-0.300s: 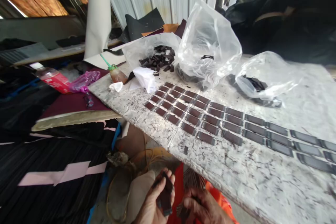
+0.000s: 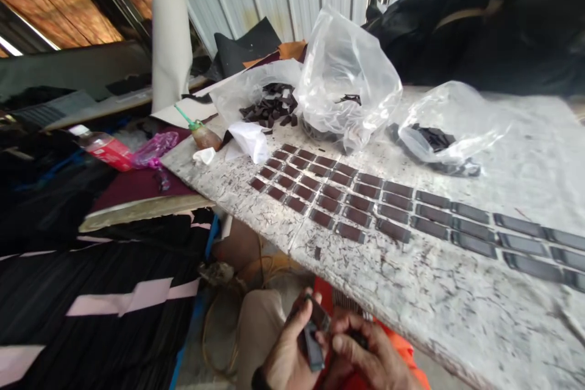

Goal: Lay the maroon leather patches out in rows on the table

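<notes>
Head view shows both hands low at the frame's bottom edge, below the near edge of the stone table (image 2: 425,311). Left hand (image 2: 287,353) is closed around a small stack of dark strips (image 2: 311,341), thumb on top, the stack's end poking out past the fingers toward the right hand. Right hand (image 2: 365,356) is curled just beside it, fingertips pinching the top strip (image 2: 320,319) of the stack. On the table, well apart from the hands, rows of dark pieces (image 2: 365,201) lie flat in lines. Behind them sit three clear bags (image 2: 347,67) holding dark scraps.
</notes>
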### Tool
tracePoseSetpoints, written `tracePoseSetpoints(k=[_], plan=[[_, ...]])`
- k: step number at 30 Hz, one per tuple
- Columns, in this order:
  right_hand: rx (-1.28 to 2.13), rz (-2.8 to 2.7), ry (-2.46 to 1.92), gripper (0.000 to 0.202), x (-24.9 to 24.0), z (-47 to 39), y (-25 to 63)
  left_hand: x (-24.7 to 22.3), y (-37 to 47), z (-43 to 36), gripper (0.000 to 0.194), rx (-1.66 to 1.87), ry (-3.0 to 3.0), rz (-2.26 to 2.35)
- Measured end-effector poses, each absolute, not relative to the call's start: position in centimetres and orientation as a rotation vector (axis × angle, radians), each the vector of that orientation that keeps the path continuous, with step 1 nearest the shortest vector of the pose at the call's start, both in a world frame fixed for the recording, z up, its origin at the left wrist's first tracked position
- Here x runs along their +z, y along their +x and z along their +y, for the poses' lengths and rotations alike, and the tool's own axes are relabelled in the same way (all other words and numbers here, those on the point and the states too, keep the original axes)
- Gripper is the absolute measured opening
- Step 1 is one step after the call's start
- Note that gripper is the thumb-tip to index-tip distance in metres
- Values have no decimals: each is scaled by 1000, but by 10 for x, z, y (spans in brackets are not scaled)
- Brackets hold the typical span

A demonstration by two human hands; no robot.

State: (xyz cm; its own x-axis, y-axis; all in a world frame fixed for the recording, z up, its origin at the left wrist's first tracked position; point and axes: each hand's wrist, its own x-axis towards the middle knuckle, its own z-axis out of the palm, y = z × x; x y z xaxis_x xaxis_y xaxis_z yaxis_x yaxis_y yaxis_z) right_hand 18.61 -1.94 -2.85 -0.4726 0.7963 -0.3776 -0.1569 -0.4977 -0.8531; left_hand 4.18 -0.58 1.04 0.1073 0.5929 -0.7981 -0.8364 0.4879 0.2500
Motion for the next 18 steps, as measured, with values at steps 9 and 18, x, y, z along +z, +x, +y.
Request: tracePoseSetpoints(k=[9, 18], plan=[[1981, -654, -1101, 43, -1, -28, 200, 23, 76, -9, 15, 1032, -198, 1009], [1979, -585, -1089, 52, -1, -34, 196, 25, 80, -13, 33, 992, -54, 1047]])
